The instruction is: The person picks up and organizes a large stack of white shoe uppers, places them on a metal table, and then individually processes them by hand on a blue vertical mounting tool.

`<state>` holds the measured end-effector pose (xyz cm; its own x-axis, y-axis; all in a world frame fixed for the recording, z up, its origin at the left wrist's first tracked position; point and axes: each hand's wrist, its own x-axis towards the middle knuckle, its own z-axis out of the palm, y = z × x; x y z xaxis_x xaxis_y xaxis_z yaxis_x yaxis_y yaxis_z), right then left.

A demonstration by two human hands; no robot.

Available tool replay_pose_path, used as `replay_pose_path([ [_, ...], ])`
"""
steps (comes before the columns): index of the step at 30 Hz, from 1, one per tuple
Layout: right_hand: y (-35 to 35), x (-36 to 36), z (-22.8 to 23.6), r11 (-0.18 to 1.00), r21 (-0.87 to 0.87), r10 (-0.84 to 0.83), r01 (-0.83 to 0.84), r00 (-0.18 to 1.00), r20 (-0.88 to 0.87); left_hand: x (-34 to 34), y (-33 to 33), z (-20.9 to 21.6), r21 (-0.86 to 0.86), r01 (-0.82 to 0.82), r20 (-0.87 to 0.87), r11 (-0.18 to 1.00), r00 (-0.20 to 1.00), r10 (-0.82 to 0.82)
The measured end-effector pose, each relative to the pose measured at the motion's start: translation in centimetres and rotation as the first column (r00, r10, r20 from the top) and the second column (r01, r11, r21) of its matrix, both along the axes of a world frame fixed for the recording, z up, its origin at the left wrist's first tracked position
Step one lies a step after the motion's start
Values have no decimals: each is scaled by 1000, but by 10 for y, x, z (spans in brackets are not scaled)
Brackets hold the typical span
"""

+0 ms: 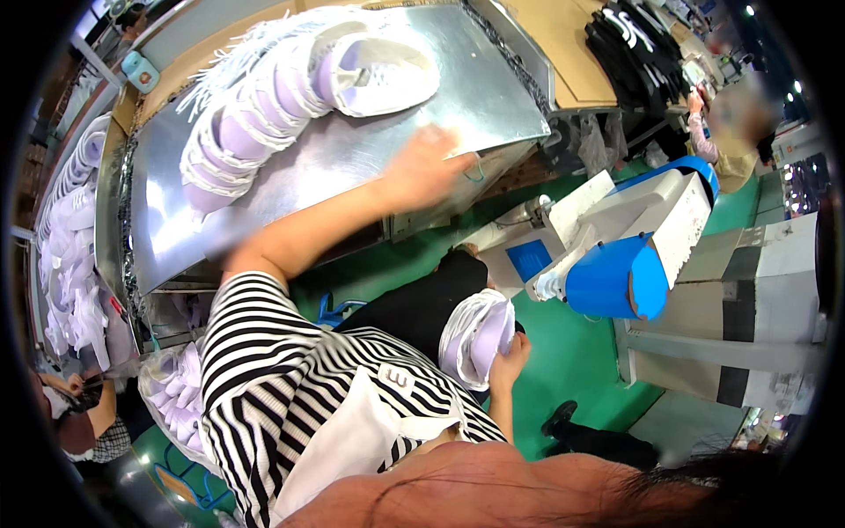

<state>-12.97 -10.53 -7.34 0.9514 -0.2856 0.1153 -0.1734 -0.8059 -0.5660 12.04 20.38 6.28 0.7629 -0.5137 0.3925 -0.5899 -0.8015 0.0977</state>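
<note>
My right hand [512, 359] is closed on the edge of a lilac and white shoe upper [480, 339], held in front of my body above my lap. My left hand [427, 172] is over the near edge of the metal table [475, 66], blurred by motion, so I cannot tell how its fingers are set. A thin teal loop [476, 171] shows beside its fingertips. On the table lies a curved row of nested lilac and white shoe uppers [264, 114], with white laces [255, 48] trailing behind. The nearest end of the row is left of my left hand.
A white machine with a blue cylindrical cover [612, 277] stands to my right. More lilac uppers [75, 273] hang at the far left, and a clear bag of lilac pieces [176, 396] is beside me. A co-worker [735, 119] sits at the far right; black pieces [629, 53] lie on another table.
</note>
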Motion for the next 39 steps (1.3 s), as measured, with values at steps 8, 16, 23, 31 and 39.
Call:
replay_pose_path([
  [8, 7, 14, 67, 680, 733, -68, 29, 997, 23, 32, 209, 23, 542, -436, 301, 718, 899, 318],
  [16, -15, 9, 105, 678, 735, -285, 22, 929, 236, -11, 159, 54, 342, -297, 342, 891, 923, 176],
  [23, 18, 30, 234, 983, 10, 127, -182, 721, 681, -177, 5, 188, -577, 576, -100, 579, 654, -750],
  [31, 84, 83, 224, 858, -41, 323, -511, 477, 817, -151, -42, 113, -716, -5, -611, 699, 490, -622],
  [39, 65, 121, 131, 633, 599, 224, -490, 857, 464, -117, -74, -15, -784, -540, -557, 307, 395, -730],
])
